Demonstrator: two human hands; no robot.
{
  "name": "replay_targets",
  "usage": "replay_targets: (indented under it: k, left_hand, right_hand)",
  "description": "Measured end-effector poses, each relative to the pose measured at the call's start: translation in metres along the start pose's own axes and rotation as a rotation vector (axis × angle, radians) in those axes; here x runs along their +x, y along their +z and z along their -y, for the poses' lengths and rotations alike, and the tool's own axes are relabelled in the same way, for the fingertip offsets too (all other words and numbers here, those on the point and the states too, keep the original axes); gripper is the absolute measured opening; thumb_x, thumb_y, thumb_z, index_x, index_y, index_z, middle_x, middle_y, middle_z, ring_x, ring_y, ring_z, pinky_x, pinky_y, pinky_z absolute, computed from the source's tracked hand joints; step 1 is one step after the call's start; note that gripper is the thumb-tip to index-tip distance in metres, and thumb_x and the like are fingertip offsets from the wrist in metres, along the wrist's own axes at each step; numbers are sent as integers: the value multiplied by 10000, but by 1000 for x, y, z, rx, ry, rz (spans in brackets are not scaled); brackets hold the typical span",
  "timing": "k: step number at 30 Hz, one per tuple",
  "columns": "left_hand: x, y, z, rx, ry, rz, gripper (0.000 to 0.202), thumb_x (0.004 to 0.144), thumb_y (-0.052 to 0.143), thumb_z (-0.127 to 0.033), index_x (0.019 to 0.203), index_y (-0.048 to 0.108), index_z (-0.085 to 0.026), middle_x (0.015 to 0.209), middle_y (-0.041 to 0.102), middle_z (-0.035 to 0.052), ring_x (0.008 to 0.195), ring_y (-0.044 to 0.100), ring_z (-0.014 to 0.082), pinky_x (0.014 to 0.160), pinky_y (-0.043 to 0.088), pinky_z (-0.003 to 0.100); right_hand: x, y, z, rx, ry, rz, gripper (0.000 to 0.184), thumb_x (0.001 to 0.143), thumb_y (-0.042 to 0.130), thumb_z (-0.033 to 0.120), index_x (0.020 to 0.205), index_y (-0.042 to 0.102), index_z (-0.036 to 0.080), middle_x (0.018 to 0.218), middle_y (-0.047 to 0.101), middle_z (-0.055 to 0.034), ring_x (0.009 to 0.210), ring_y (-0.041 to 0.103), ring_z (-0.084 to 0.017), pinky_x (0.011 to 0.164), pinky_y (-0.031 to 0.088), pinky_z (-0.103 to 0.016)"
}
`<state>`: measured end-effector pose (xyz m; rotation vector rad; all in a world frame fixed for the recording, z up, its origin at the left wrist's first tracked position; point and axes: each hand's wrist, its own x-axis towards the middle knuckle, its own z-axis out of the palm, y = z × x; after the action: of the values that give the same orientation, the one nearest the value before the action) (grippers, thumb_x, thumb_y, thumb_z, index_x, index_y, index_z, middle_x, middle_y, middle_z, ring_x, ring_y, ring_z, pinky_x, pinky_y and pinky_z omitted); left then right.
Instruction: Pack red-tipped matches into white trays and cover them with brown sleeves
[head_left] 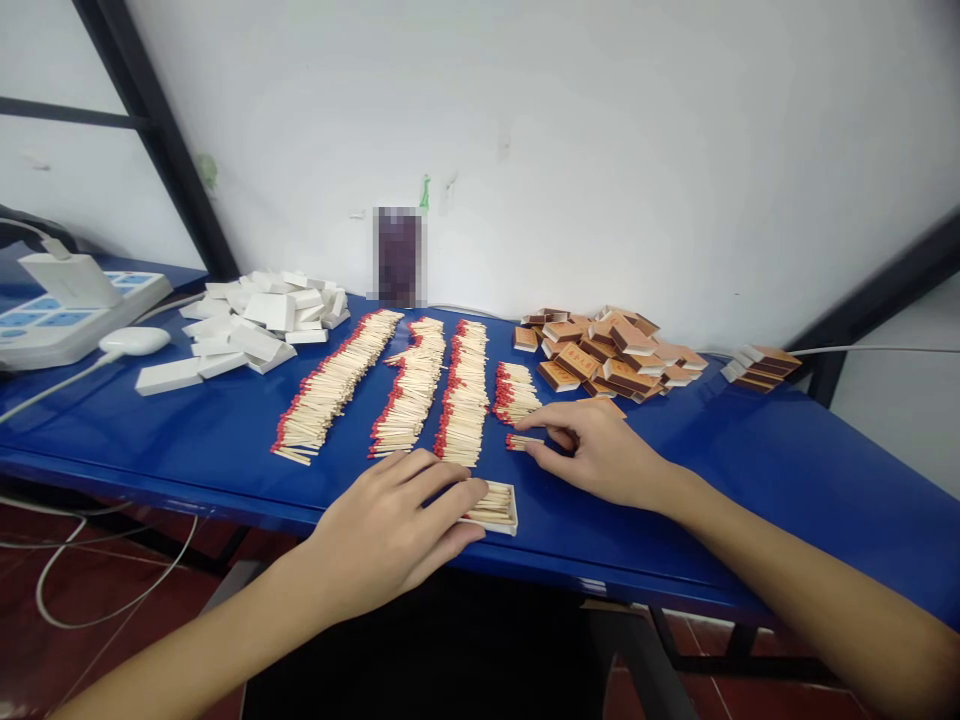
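Note:
My left hand [390,525] rests on the blue table [187,440], its fingers holding the left end of a small white matchbox tray [496,507] filled with matches. My right hand [596,450] lies just right of it, fingertips pinching a few red-tipped matches [523,441] against the table. Several long rows of red-tipped matches [420,385] lie beyond both hands.
A heap of white inner trays [251,325] sits at the back left, a heap of brown matchbox sleeves [607,350] at the back right, more sleeves [761,367] farther right. A power strip [67,310], a white adapter [135,341] and cables lie at the left edge.

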<state>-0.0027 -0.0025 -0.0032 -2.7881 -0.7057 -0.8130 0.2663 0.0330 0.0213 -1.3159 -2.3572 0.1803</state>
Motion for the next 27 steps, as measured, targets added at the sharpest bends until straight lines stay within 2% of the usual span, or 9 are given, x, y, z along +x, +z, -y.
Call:
replay_targets:
  k: [7,13,20,23,27]
  left_hand:
    - [0,1,0,3,1,1,224,1005,526,-305,1172,595,-173,1071,701,69,949,650,224,847,539,374]
    - [-1,1,0,5,0,-5,222,1006,526,-311,1164,599,-173,1068,698,65,958,648,219,855,536,374]
    - [-1,2,1,6,-2,1,225,1013,512,-325,1161,590,-175,1074,696,61,959,644,223,852,536,380]
    - [-1,2,0,10,4,-10,222,1013,512,-314,1170,584,-175,1075,697,61,954,646,222,855,534,381]
    - [-1,1,0,13,5,-18,223,1014,506,-310,1174,578,-172,1071,696,60,943,645,225,840,534,383]
  right_hand:
    - [2,-2,-4,31,68,44,188,861,620,310,890,761,189,506,420,64,466,390,-104,529,296,-264]
    - [2,-2,-6,88,118,96,163,878,611,308,890,726,193,505,406,78,457,369,-98,510,280,-261]
    - [3,-1,-4,62,109,111,138,891,600,281,855,697,189,519,423,76,473,394,-95,519,284,-249]
    - [3,-2,-4,57,108,116,157,905,596,302,879,709,195,515,427,74,474,396,-98,520,283,-251]
    - [1,-2,-3,24,84,100,244,915,609,391,999,743,205,537,461,62,487,416,-105,524,291,-257]
